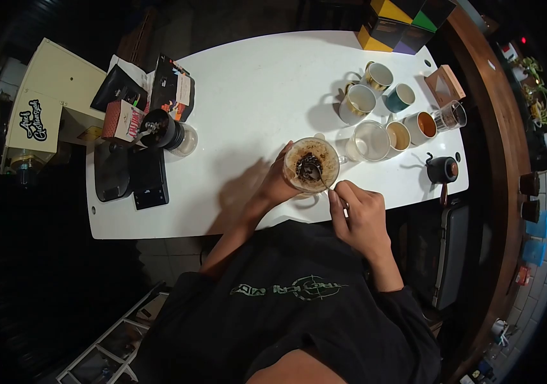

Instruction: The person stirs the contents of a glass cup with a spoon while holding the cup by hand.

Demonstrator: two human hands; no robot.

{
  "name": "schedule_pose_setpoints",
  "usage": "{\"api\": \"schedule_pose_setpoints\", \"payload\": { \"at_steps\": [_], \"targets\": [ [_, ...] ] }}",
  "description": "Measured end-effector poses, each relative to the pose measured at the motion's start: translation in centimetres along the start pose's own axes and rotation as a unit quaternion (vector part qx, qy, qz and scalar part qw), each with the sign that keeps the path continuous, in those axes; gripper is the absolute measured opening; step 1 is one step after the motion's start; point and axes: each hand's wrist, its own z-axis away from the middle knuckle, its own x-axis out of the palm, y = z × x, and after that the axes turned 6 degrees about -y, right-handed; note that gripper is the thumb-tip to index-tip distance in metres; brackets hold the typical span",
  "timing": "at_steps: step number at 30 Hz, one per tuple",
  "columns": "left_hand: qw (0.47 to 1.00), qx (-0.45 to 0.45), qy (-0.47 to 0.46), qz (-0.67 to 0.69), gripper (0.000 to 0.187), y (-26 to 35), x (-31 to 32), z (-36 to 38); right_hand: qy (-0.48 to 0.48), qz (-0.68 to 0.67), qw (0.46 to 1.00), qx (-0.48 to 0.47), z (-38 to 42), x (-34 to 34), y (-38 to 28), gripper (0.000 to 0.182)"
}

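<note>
My left hand is wrapped round the left side of a round glass vessel lined with a pale paper filter, with dark wet coffee grounds inside. Between the fingers of my right hand is the handle of a metal spoon, whose bowl dips into the grounds. Under the vessel, at the table's front edge, part of another glass piece shows, mostly hidden. A clear glass server stands just to the right.
Several cups, such as a teal one, stand on the white table at right. A black kettle sits near the right edge. At left are a grinder, a black scale and coffee packages. Stacked boxes stand behind.
</note>
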Motion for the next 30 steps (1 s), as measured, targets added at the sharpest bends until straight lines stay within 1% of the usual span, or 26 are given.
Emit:
{"api": "schedule_pose_setpoints", "payload": {
  "at_steps": [2,4,9,11,13,15,17,20,24,27,29,30],
  "targets": [
    [1.0,-0.01,-0.024,0.012,0.076,-0.1,0.0,-0.1,0.002,-0.006,1.0,0.001,0.0,-0.6,-0.4,0.015],
    [0.999,-0.01,-0.028,0.011,0.075,-0.4,0.0,-0.2,-0.013,-0.01,1.0,-0.019,-0.1,-0.8,-0.8,0.014],
    [0.999,-0.018,-0.027,0.01,0.073,0.1,0.0,-0.2,-0.02,-0.002,1.0,-0.013,-0.6,0.2,-0.4,0.015],
    [1.0,-0.004,-0.017,0.002,0.074,0.3,0.0,-0.1,-0.014,0.007,1.0,-0.007,-0.7,0.3,-0.3,0.015],
    [1.0,-0.007,-0.013,0.003,0.074,0.7,0.0,-0.1,0.001,0.01,1.0,0.009,-0.8,0.3,-0.2,0.015],
    [1.0,-0.012,-0.01,0.005,0.074,0.5,0.0,0.0,-0.004,-0.005,1.0,0.006,-0.7,-0.3,-0.6,0.015],
    [0.999,-0.015,-0.022,-0.029,0.076,0.0,-0.1,-0.1,-0.007,-0.018,1.0,0.005,-0.7,-0.7,-0.8,0.015],
    [0.998,-0.026,-0.039,-0.03,0.077,1.0,-0.3,-0.1,-0.017,-0.024,1.0,-0.001,-0.8,-0.5,-0.8,0.015],
    [0.998,-0.037,-0.039,-0.024,0.078,1.6,-0.4,0.0,-0.011,-0.009,1.0,-0.002,-1.3,0.1,-0.1,0.014],
    [0.998,-0.05,-0.042,0.009,0.078,1.6,-0.4,0.0,0.0,-0.018,1.0,0.009,-1.4,0.0,0.0,0.014],
    [0.997,-0.033,-0.015,0.071,0.08,1.2,-0.1,0.3,0.009,-0.034,0.999,0.016,-1.2,-0.1,-0.1,0.014],
    [0.997,-0.034,-0.017,0.071,0.08,1.1,-0.1,0.3,0.002,-0.041,0.999,0.014,-1.3,-0.1,-0.2,0.013]
  ]
}}
